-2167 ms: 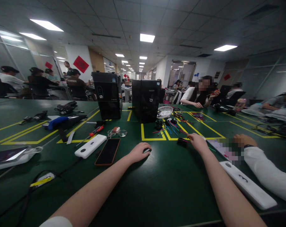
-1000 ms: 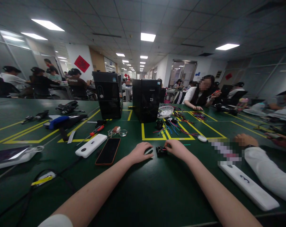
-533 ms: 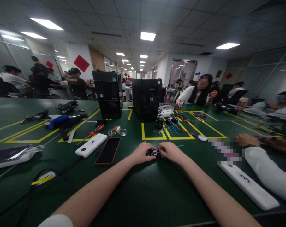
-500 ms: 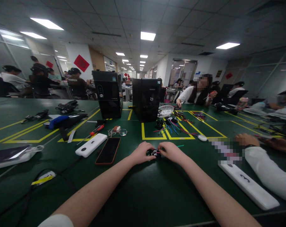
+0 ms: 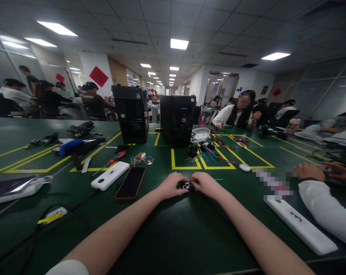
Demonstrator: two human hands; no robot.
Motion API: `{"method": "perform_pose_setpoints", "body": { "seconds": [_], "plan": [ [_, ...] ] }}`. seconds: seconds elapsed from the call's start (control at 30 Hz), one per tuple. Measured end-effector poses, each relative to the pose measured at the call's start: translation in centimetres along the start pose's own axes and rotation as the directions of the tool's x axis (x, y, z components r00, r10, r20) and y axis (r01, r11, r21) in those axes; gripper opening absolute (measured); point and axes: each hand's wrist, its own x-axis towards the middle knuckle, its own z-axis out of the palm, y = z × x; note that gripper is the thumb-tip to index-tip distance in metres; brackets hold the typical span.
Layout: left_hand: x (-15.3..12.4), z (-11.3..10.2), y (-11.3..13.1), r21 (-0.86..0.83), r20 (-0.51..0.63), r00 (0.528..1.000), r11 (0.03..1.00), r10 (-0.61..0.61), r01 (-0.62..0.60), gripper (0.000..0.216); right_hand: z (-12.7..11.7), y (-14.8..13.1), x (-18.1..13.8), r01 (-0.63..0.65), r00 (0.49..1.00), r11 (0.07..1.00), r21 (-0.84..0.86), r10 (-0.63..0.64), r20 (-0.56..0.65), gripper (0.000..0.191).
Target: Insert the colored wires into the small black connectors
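My left hand (image 5: 169, 185) and my right hand (image 5: 205, 183) meet over the green table (image 5: 173, 229), fingers curled in on a small black connector part (image 5: 186, 185) with a bit of red and white showing. Both hands pinch it from either side, just above or on the table top; most of it is hidden by my fingers. A short green wire (image 5: 218, 178) lies just right of my right hand.
A dark phone (image 5: 130, 182) and a white power bank (image 5: 109, 175) lie left of my hands, another white bank (image 5: 300, 225) at right by a co-worker's sleeve (image 5: 324, 212). Two black PC towers (image 5: 177, 120), a white basket (image 5: 199, 135) and coloured wires (image 5: 209, 154) sit behind.
My right hand fetched the black part from the right and brought it to my left hand; both now hold it. The co-worker's hand at right has shifted further right.
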Motion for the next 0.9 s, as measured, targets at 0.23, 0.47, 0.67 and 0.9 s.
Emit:
{"method": "perform_pose_setpoints", "body": {
  "seconds": [0.23, 0.47, 0.67, 0.9],
  "plan": [
    [0.0, 0.1, 0.2, 0.062, -0.026, 0.999, 0.998, -0.021, 0.022, 0.03, -0.7, -1.9, -0.6, 0.117, 0.992, 0.968, -0.221, -0.104, 0.07, 0.019],
    [-0.3, -0.3, 1.0, 0.268, 0.022, 0.999, 0.962, 0.046, -0.051, 0.045, 1.1, -4.8, -1.0, 0.038, 0.999, 0.908, -0.416, -0.049, -0.015, 0.025],
    [-0.5, 0.8, 3.1, 0.497, 0.013, 0.996, 0.865, -0.091, 0.073, 0.046, 2.2, -4.9, -1.1, -0.024, 1.0, 0.86, -0.51, 0.016, -0.02, 0.028],
    [-0.7, 0.9, 3.6, 0.465, -0.004, 0.992, 0.878, -0.125, 0.112, 0.048, 2.4, -5.7, -1.3, -0.056, 0.998, 0.865, -0.498, 0.061, -0.005, 0.031]
  ]
}}
